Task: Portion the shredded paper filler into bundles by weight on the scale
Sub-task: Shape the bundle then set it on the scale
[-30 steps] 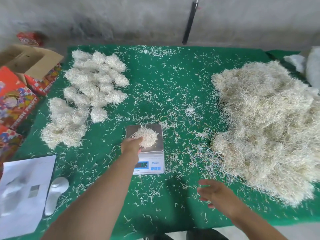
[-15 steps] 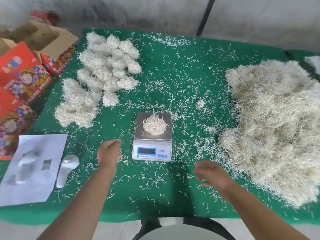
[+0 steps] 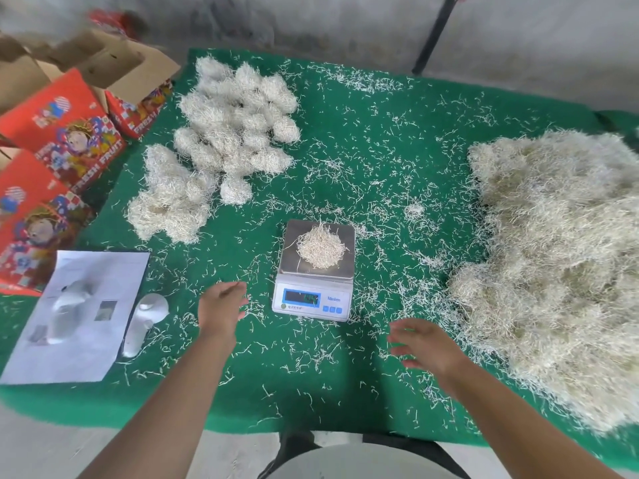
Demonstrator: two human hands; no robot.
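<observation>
A small scale point(image 3: 315, 271) sits on the green cloth point(image 3: 380, 150), near the middle & close to the front edge. Its long side runs front to back, w/ the steel plate at the far end & the blue screen point(image 3: 301, 297) facing the person. The numbers on the screen are too blurry to read.

A little round bundle point(image 3: 321, 246) of shredded paper lies on the plate, about in the middle. It has no long side, just a fluffy ball w/ a few strips poking out.

The left hand point(image 3: 221, 311) hangs just left of the scale, not touching it. Fingers are loose & a bit bent, holding nothing. The right hand point(image 3: 427, 345) is in front of the scale & off to the right, near the edge of the big pile point(image 3: 560, 264). It's flat-ish w/ fingers spread toward the left, holding nothing too.

The big pile of loose paper fills the right side of the cloth. On the far left lies a group of done bundles point(image 3: 224, 133), all small fluffy balls packed close together. Loose strips are all over the cloth.

At the left edge are red boxes point(image 3: 65, 133) w/ cartoon art, a white sheet point(image 3: 79, 316) & a white thing point(image 3: 143, 323) just beside it.
</observation>
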